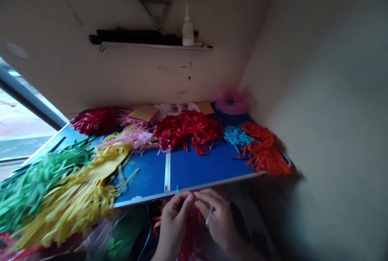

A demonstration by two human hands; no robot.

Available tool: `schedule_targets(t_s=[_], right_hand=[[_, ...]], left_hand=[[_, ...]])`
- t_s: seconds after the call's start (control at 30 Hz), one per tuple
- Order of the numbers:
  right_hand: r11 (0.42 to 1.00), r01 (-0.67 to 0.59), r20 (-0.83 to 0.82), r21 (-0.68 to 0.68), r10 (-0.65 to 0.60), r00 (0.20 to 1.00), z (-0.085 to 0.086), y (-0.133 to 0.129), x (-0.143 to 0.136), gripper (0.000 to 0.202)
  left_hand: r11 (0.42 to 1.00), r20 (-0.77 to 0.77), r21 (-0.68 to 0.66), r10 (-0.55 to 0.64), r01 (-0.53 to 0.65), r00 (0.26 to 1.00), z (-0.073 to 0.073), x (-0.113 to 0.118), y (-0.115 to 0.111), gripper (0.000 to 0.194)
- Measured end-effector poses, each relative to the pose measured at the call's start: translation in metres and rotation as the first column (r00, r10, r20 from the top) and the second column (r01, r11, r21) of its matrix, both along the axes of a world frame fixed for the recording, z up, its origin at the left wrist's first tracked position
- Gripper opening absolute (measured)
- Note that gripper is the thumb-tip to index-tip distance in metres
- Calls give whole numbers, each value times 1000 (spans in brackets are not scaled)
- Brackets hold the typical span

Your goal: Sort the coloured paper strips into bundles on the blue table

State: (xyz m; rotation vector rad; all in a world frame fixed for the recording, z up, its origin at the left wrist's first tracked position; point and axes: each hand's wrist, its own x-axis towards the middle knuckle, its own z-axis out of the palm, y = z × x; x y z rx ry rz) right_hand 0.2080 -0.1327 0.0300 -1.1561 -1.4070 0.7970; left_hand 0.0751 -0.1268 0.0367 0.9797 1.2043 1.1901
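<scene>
My left hand is closed in a pinch, thumb against forefinger, just in front of the table's near edge. Opposite it, fingertips almost touching, my right hand pinches too. Between them a red fringed strip hangs down, its top end hidden in the fingertips of both hands. A thin whitish strip sticks out from under my right fingers; I cannot make out what it is.
The blue table bears green fringe, yellow fringe, red fringe, light blue fringe and orange fringe. Behind stands a pink bag. A wall shelf holds a white bottle.
</scene>
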Motion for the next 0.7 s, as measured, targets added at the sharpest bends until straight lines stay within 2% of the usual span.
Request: schedule_targets(t_s=[0.07, 0.13, 0.27, 0.37, 0.43, 0.57, 0.7], right_hand=[[999, 35, -36, -32, -37, 999, -2, -2, -1, 17], [998, 59, -31, -35, -60, 998, -3, -1, 0, 13], [991, 66, 140, 113, -82, 987, -5, -1, 5, 7], [976, 49, 196, 212, -92, 976, -6, -3, 9, 10], [973, 24, 196, 229, -70, 978, -5, -5, 11, 12], [985, -31, 103, 167, 14, 995, 1, -4, 14, 12], [980, -59, 79, 188, 45, 996, 8, -2, 14, 16]], left_hand=[[998, 84, -55, 8, -3, 996, 0, 0, -1, 31], [995, 146, -97, 10, 5, 989, -1, 0, -3, 32], [993, 196, -105, -27, 48, 980, 0, 1, -5, 33], [992, 243, -110, -39, 68, 969, 2, 4, -8, 34], [987, 292, -124, -62, 102, 954, 4, 7, -10, 36], [972, 374, -154, -108, 176, 921, 4, 8, -11, 37], [980, 303, -127, -107, 152, 947, 1, 4, -10, 37]])
